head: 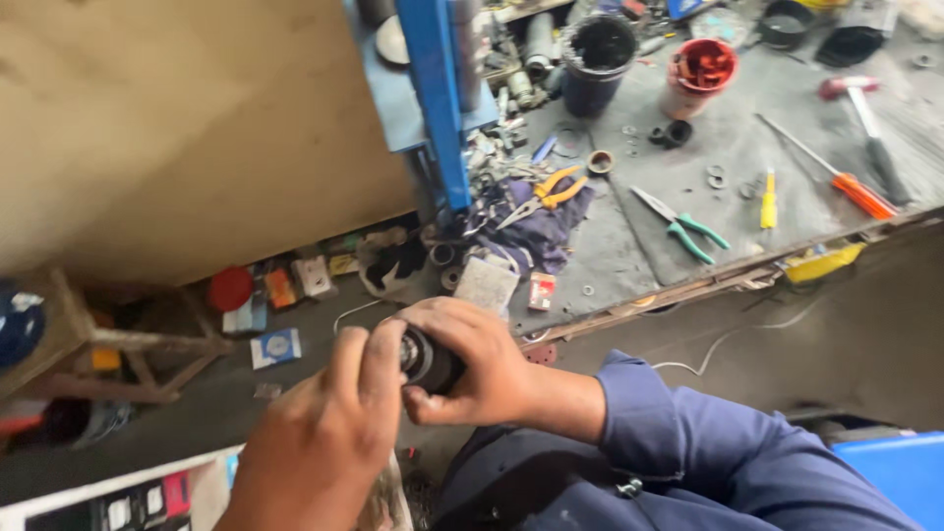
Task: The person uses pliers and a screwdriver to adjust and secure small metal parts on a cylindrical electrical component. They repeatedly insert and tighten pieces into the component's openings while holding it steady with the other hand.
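My right hand (482,359) wraps around a small black round metal part (426,359), held in front of me low in the head view. My left hand (324,433) comes up from below, with its fingers pinching the left face of the same part. Most of the part is hidden by both hands. A blue sleeve (708,442) covers my right forearm.
A grimy workbench (678,187) lies above with orange pliers (546,192), green pliers (683,226), a yellow screwdriver (769,202), an orange-handled tool (846,182), a hammer (865,113), a red cup (700,71) and a black can (598,54). A blue press frame (433,98) stands at the bench's left end.
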